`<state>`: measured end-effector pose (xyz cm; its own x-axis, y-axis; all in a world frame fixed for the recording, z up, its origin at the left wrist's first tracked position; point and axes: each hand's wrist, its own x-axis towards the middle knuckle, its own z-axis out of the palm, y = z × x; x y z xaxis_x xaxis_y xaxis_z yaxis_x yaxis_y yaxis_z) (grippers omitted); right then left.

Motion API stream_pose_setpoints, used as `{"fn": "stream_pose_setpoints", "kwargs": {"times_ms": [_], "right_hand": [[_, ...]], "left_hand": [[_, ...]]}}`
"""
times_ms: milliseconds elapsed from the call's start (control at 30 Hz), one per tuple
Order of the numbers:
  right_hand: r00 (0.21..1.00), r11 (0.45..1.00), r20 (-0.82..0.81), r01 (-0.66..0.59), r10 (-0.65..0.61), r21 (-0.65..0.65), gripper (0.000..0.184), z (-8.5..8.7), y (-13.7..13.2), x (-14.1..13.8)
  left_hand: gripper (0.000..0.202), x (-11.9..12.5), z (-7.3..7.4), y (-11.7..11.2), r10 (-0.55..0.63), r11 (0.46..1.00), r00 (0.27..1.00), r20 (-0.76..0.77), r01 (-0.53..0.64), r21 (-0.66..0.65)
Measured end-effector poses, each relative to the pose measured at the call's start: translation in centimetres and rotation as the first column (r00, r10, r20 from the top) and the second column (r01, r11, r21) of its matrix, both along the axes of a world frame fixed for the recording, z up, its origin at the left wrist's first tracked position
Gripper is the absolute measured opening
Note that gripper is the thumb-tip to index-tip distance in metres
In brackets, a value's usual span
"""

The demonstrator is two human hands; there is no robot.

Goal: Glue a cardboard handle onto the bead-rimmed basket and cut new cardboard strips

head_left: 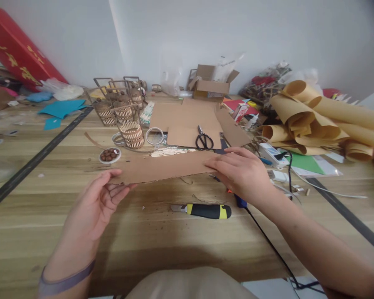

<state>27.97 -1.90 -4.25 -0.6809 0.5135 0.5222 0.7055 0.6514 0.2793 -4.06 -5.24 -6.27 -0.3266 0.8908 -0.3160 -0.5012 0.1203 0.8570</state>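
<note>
A long strip of brown cardboard (165, 167) is held up above the table, its near edge slightly ragged. My left hand (104, 199) is closed on its left end, thumb on top and fingers below. At the right end, my right hand (243, 172) grips it with the fingers over the top. Below the strip lies a utility knife (207, 211) with a black and yellow handle, its blade pointing left. A white bowl of brown beads or nuts (110, 155) stands just beyond my left hand. Part of a blue tool (240, 202) with a black cord shows under my right wrist.
Several small stick baskets (132, 135) stand at the back left. Behind the strip are flat cardboard sheets (180, 114) with black scissors (204, 139) on them. Rolled kraft paper (305, 118), a power strip (272, 153) and cords crowd the right. An open carton (210, 85) stands near the wall.
</note>
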Motion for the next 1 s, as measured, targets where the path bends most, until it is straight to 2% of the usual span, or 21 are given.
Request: {"fn": "stream_pose_setpoints", "kwargs": {"times_ms": [67, 133, 233, 333, 467, 533, 600, 700, 767, 900, 1000], "right_hand": [[1.0, 1.0, 0.017, 0.006, -0.006, 0.027, 0.03, -0.6, -0.7, -0.2], [1.0, 0.999, 0.018, 0.015, -0.016, 0.047, 0.036, -1.8, -1.5, -0.4], [1.0, 0.998, 0.022, -0.001, -0.001, 0.06, 0.041, -4.3, -2.4, -0.8], [1.0, 1.0, 0.018, 0.01, -0.011, 0.017, 0.042, -6.8, -3.4, -0.9], [0.984, 0.998, -0.162, 0.069, -0.069, -0.005, 0.037, -9.4, -5.9, -0.6], [0.966, 0.998, -0.251, 0.056, -0.061, -0.024, 0.028, -10.5, -7.4, -0.3], [0.972, 0.991, -0.218, 0.07, -0.093, -0.112, 0.014, -11.5, -8.5, -0.1], [0.978, 0.968, -0.098, 0.161, -0.182, -0.191, 0.028, -13.1, -9.1, 0.1], [0.972, 0.958, -0.086, 0.199, -0.22, -0.206, 0.032, -14.0, -8.9, 0.3], [0.974, 0.947, -0.083, 0.183, -0.212, -0.264, 0.029, -14.7, -8.8, 1.5], [0.991, 0.947, -0.033, 0.111, -0.127, -0.302, 0.026, -13.2, -8.8, 3.1]], "left_hand": [[0.011, -0.4, -0.5, -0.2, -0.001, 0.999, 0.999, -0.033, 0.002, 0.032], [0.019, -0.9, -1.4, -0.6, -0.034, 0.999, 0.995, -0.094, 0.037, 0.036], [0.037, -1.3, -3.1, -1.1, -0.123, 0.992, 0.974, -0.189, 0.117, -0.038], [0.045, -1.2, -4.6, -1.6, -0.171, 0.983, 0.968, -0.182, 0.155, -0.098], [0.049, -1.3, -5.9, -2.4, -0.178, 0.98, 0.973, -0.15, 0.162, -0.115], [0.054, -1.5, -6.4, -2.8, -0.184, 0.98, 0.968, -0.169, 0.166, -0.111], [0.063, -1.6, -6.8, -3.1, -0.19, 0.979, 0.964, -0.186, 0.173, -0.104], [0.078, -1.4, -7.3, -3.5, -0.193, 0.979, 0.964, -0.185, 0.178, -0.096], [0.083, -1.3, -7.6, -3.6, -0.186, 0.981, 0.967, -0.176, 0.172, -0.093], [0.094, -1.1, -8.2, -3.9, -0.216, 0.974, 0.967, -0.137, 0.204, -0.099], [0.095, -1.1, -8.6, -4.1, -0.225, 0.97, 0.965, -0.132, 0.21, -0.119]]}}
